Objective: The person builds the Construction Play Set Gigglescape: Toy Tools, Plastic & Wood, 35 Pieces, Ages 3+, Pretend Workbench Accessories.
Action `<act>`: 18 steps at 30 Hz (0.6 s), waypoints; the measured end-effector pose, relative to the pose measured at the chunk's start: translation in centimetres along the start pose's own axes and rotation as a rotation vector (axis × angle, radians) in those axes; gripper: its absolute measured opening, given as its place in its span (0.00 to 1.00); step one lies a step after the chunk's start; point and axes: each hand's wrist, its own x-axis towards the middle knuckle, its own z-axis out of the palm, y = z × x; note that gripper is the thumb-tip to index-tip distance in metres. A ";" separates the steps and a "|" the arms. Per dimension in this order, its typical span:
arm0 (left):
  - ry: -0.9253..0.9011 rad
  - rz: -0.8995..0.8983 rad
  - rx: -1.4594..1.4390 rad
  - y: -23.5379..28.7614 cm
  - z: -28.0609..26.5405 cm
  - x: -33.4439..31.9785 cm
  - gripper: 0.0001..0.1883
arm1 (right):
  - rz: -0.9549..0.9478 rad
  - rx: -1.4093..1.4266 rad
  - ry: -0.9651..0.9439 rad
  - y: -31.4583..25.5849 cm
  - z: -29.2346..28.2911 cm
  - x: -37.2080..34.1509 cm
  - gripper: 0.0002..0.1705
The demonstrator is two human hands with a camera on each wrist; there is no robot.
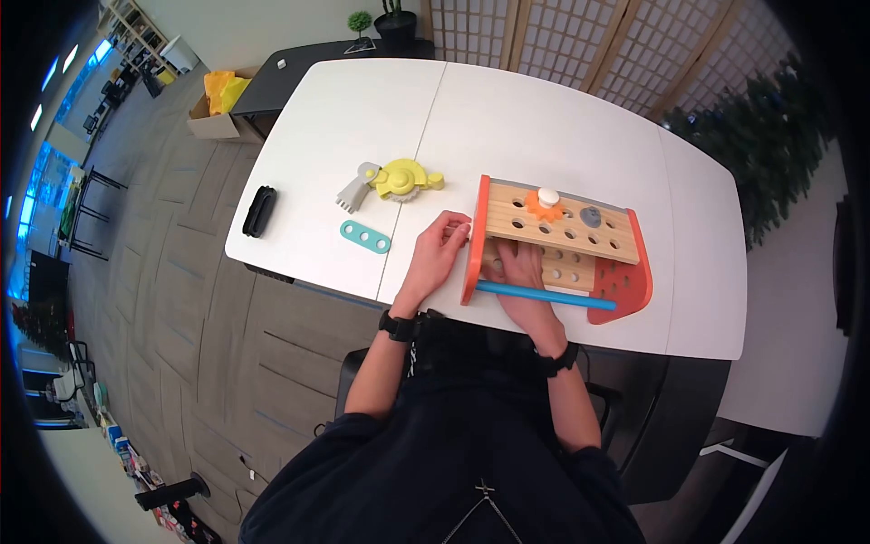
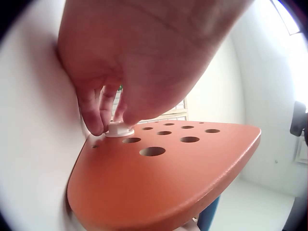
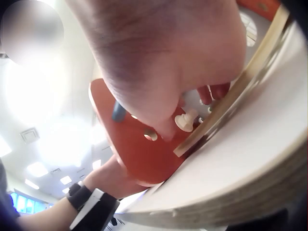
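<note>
An orange-red side panel with round holes forms the left end of a wooden toy bench. My left hand is outside this panel; in the left wrist view its thumb and fingers pinch a white knob set against the panel. Under the upper board, my right hand reaches into the bench with loosely bent fingers. The right wrist view has its thumb beside the panel's inner face, near a cream plastic piece; the other fingertips are partly hidden, and whether they touch anything is unclear.
A blue rod crosses the bench's front. On top are an orange gear, a white knob and a grey piece. Left lie a teal strip, a yellow-grey toy and a black case.
</note>
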 end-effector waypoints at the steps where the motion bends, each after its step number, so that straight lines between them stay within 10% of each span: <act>1: 0.012 0.012 -0.022 -0.2 0.1 0.0 0.12 | 0.012 0.046 -0.049 -0.3 -0.7 -1.2 0.26; 7: 0.007 -0.077 -0.044 0.4 0.2 -0.2 0.16 | 0.227 0.545 -0.535 0.0 -13.1 -8.3 0.23; 9: -0.012 -0.110 -0.009 0.7 -0.1 -0.6 0.19 | 0.566 0.856 -0.392 2.6 -17.1 -11.6 0.20; 14: -0.116 -0.173 0.089 4.9 -0.7 -2.3 0.29 | 0.689 0.560 0.101 7.8 -18.6 -9.0 0.36; 18: -0.204 -0.228 -0.013 7.3 -0.4 -2.8 0.33 | 0.778 0.935 0.076 8.4 -15.0 -7.0 0.43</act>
